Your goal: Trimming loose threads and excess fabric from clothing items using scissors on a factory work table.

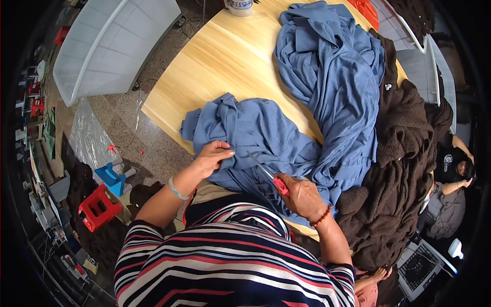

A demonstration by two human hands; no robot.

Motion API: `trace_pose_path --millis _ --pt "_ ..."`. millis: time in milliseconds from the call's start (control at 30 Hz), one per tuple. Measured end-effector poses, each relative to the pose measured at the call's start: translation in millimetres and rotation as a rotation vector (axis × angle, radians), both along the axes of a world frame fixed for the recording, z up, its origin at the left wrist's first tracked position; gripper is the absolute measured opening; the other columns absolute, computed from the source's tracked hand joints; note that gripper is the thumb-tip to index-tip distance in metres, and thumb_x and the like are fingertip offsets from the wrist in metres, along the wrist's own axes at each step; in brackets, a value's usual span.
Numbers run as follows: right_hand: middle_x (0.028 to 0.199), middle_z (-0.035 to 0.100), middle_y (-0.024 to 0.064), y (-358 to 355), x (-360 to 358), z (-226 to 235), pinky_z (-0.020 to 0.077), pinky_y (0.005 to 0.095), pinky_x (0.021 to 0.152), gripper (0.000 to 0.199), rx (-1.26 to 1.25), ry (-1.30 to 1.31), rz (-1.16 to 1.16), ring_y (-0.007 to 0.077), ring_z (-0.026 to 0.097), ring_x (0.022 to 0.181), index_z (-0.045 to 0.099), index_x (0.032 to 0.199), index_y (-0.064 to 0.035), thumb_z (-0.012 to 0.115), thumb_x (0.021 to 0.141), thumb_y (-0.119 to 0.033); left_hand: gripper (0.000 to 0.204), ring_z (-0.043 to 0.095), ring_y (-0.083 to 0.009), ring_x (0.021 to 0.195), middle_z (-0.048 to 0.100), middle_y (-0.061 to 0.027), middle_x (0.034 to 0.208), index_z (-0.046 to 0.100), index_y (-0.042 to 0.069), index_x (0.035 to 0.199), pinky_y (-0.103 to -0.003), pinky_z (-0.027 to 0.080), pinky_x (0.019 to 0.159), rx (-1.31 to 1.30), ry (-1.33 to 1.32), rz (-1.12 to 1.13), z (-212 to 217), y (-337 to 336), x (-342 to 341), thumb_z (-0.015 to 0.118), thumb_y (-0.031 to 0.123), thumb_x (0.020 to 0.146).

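Note:
A heap of blue garments (332,66) lies along the table, and one blue garment (255,120) spreads over the edge in front of me. My right hand (302,197) grips scissors (280,185) by their red handles. Their narrow metal blades reach up and left over the cloth, toward my left fingertips. My left hand (210,159) is closed in a pinch at the near left side of the garment. Whatever lies between its thumb and finger is too small to make out. The blade tips are apart from my left fingers.
Dark brown knitted fabric (399,148) is piled along the right side of the wooden table (199,66). A tub (240,6) stands at the far edge. White carts (112,46) flank the table. Red and blue plastic stools (99,207) stand at left. Another person (452,163) is at far right.

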State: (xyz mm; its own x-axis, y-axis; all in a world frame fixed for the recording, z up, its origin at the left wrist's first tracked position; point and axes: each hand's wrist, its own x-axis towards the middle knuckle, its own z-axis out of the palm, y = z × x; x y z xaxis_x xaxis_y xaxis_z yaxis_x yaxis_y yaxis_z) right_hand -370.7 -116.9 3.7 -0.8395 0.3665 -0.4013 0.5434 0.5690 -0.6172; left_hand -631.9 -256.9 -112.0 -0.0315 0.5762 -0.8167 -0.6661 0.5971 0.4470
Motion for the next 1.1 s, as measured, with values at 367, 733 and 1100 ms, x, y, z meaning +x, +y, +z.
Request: trace_pose_path --millis 367,733,1100 --pt "0.072 0.066 0.0210 -21.3 -25.4 4.1 0.0521 0.0478 0.063 0.029 -0.005 -0.206 0.163 0.0381 0.067 0.069 0.057 0.110 -0.0054 0.056 0.087 -0.023 0.020 0.050 -0.0036 0.078 0.059 0.0051 0.093 0.062 0.011 0.108 -0.022 0.039 0.061 0.045 0.152 0.142 -27.5 -24.7 3.6 0.066 0.007 0.089" --pt "0.078 0.066 0.0193 -15.8 -3.8 -7.2 0.0497 0.0454 0.062 0.033 -0.044 0.133 -0.086 0.0386 0.065 0.070 0.056 0.117 -0.0100 0.063 0.086 -0.018 0.052 0.056 -0.0353 0.095 0.057 -0.0191 0.109 0.055 0.003 0.112 -0.042 0.046 0.084 0.150 1.637 -0.490 26.7 39.6 23.9 0.077 0.033 0.077" --pt "0.067 0.063 0.0198 -16.4 -24.0 -5.4 0.0491 0.0470 0.060 0.033 -0.024 -0.010 -0.013 0.0383 0.063 0.063 0.058 0.115 -0.0101 0.064 0.087 -0.028 0.009 0.057 -0.0088 0.057 0.057 0.0020 0.069 0.061 0.007 0.090 -0.021 0.039 0.048 0.093 0.225 0.278 -25.8 18.4 -29.8 0.064 0.014 0.093"
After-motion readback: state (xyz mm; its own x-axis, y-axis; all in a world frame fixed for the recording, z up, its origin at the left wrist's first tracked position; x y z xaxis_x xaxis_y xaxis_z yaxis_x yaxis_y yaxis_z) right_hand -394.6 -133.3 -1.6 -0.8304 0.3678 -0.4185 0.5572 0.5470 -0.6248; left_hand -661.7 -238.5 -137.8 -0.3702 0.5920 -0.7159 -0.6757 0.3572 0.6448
